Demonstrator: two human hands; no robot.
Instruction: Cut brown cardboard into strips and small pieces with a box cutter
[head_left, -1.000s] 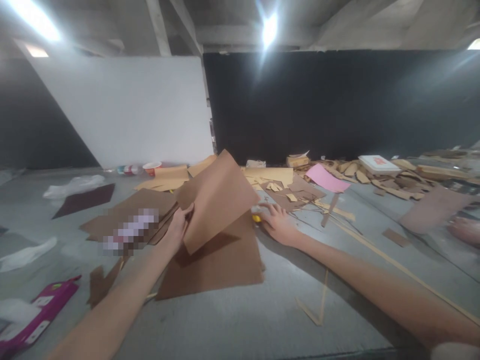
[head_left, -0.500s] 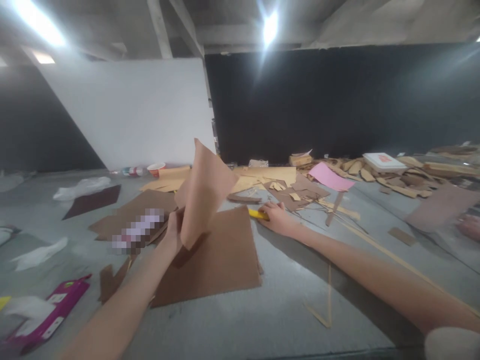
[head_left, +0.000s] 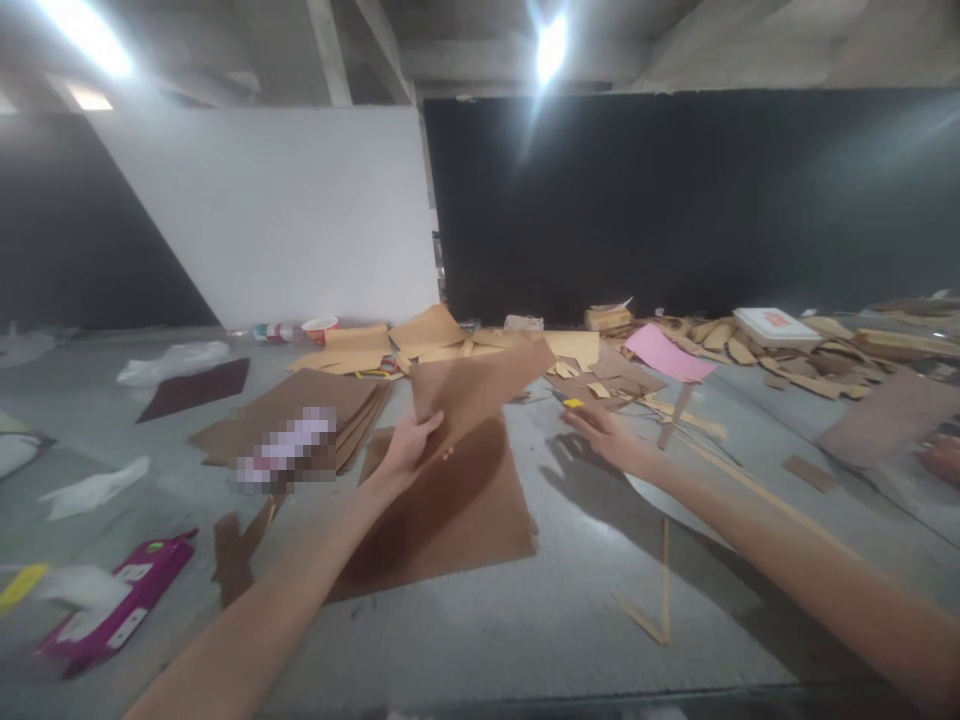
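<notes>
My left hand [head_left: 409, 447] is closed on the near left edge of a loose brown sheet [head_left: 484, 390], thumb on top. The sheet is raised and tilted above a brown sheet stack [head_left: 465, 530] lying flat on the grey table, and casts a shadow on it. To the right of the stack, my right hand [head_left: 607, 437] is lifted over the table with its fingers around a small yellow tool [head_left: 574, 403]. Only a short yellow part of that tool shows, so its exact kind is unclear.
Another pile of brown sheets [head_left: 337, 395] lies left, under a blurred-out item. A purple packet [head_left: 124, 605] is at the near left. Tan offcuts [head_left: 427, 335], a pink sheet [head_left: 670, 352] and a white box [head_left: 776, 325] lie farther back. At the right edge another person's hand [head_left: 941, 455] shows.
The brown sheet has swung down from nearly upright to a flatter tilt, towards the right. My left hand has moved right with it, and my right hand has moved right with the yellow tool.
</notes>
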